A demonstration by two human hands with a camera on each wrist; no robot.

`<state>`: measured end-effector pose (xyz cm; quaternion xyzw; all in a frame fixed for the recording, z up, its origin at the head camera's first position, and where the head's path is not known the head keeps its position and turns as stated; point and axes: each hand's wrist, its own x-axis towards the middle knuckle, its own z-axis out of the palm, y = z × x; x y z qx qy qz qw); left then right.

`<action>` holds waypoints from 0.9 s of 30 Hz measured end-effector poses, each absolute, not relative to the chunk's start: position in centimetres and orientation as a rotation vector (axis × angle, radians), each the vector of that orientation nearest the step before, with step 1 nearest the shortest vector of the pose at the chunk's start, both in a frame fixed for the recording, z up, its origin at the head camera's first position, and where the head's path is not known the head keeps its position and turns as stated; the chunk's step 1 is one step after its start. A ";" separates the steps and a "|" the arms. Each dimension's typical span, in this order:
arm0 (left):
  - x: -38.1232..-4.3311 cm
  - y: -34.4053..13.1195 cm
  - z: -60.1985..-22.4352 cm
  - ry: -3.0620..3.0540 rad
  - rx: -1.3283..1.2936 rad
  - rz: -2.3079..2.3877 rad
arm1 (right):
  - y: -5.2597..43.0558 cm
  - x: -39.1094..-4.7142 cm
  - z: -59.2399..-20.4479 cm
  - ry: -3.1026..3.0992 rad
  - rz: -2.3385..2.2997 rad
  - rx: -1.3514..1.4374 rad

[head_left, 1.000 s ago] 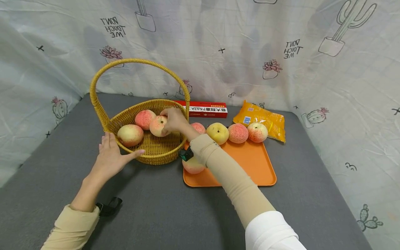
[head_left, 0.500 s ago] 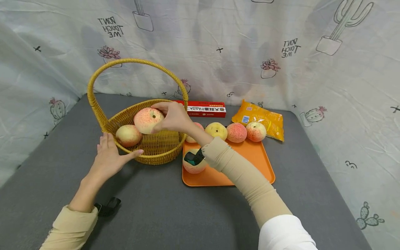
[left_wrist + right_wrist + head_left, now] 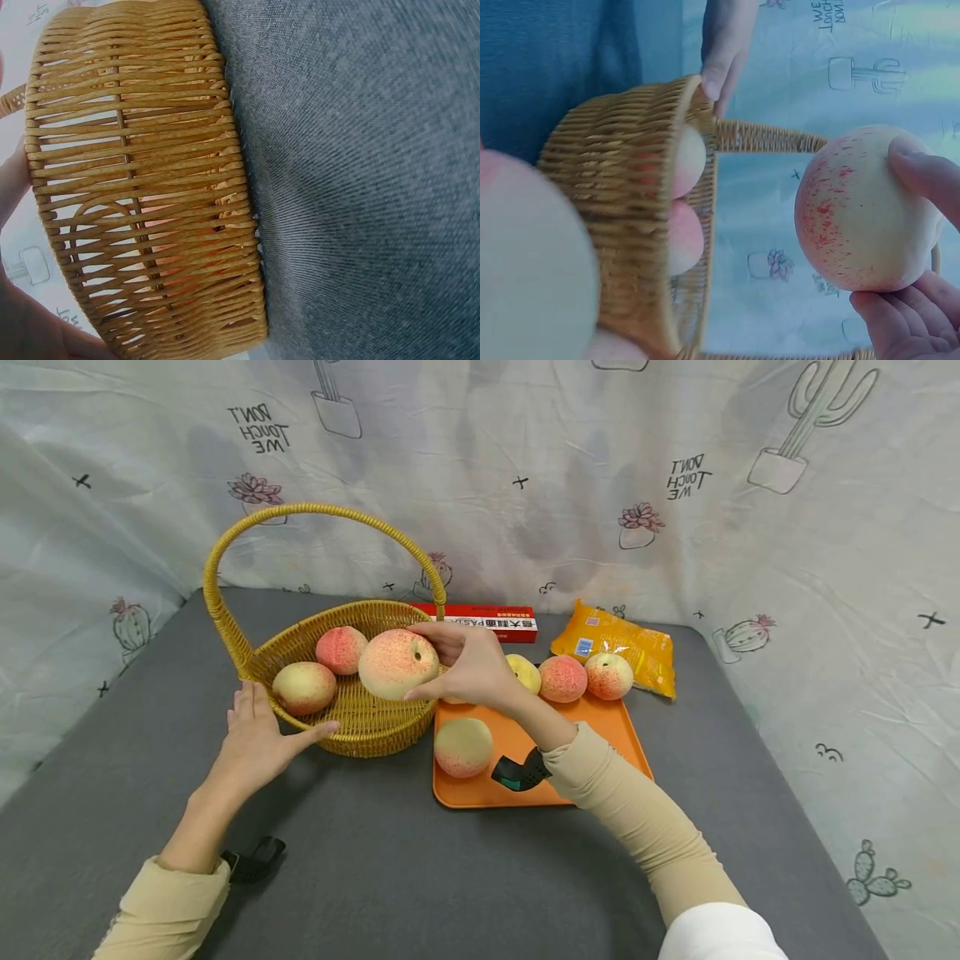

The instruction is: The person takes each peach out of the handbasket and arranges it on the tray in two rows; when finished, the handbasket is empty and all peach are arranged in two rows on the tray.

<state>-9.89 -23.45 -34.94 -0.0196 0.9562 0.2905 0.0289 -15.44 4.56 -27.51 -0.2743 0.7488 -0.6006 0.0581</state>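
Observation:
A pale peach (image 3: 393, 664) with red speckles is gripped in my right hand (image 3: 480, 668), thumb on one side and fingers on the other. It is up over the right part of the yellow wicker basket (image 3: 375, 745). In the right wrist view the held peach (image 3: 870, 210) shows whole. Two more peaches lie inside the basket, a yellowish one (image 3: 303, 687) and a redder one (image 3: 342, 650). My left hand (image 3: 255, 743) rests against the basket's near left rim, fingers straight and thumb spread along the rim.
Right of the basket is an orange tray (image 3: 480, 793). A peach (image 3: 462, 748) sits at its front left; several others, including a yellow one (image 3: 523, 673), line its back edge. Behind are a red pasta box (image 3: 513, 622) and an orange packet (image 3: 652, 652). The tall basket handle (image 3: 322, 508) arches overhead.
My right hand has lifted the pale peach from among those in the basket, carried it left, then back right toward the tray side. The left hand stays on the rim.

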 end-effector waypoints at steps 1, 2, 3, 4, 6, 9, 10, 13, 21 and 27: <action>-9.9 -23.5 -35.0 2.953 -0.058 0.895 | 5.1 -15.4 -27.7 2.273 -1.821 -0.826; -9.9 -23.5 -35.0 2.954 -0.057 0.896 | 5.6 -15.3 -28.0 2.280 -1.816 -0.822; -9.9 -23.6 -35.0 2.954 -0.055 0.897 | 6.1 -15.2 -28.2 2.283 -1.817 -0.811; -9.9 -23.6 -35.0 2.956 -0.054 0.895 | 6.7 -15.2 -28.4 2.292 -1.814 -0.799; -9.9 -23.5 -35.0 2.953 -0.053 0.891 | 7.9 -15.0 -28.7 2.304 -1.820 -0.760; -9.9 -23.5 -34.9 2.946 -0.053 0.884 | 9.8 -14.7 -29.1 2.341 -1.812 -0.700; -9.9 -23.5 -34.9 2.944 -0.055 0.885 | 10.4 -14.5 -29.2 2.359 -1.806 -0.684; -9.8 -23.5 -34.8 2.941 -0.060 0.886 | 12.2 -14.1 -29.4 2.391 -1.798 -0.634; -9.8 -23.6 -34.8 2.936 -0.064 0.893 | 15.5 -13.3 -30.9 2.448 -1.657 -0.570; -10.1 -23.6 -35.0 2.936 -0.055 0.913 | 17.0 -12.9 -31.7 2.692 -1.231 -0.599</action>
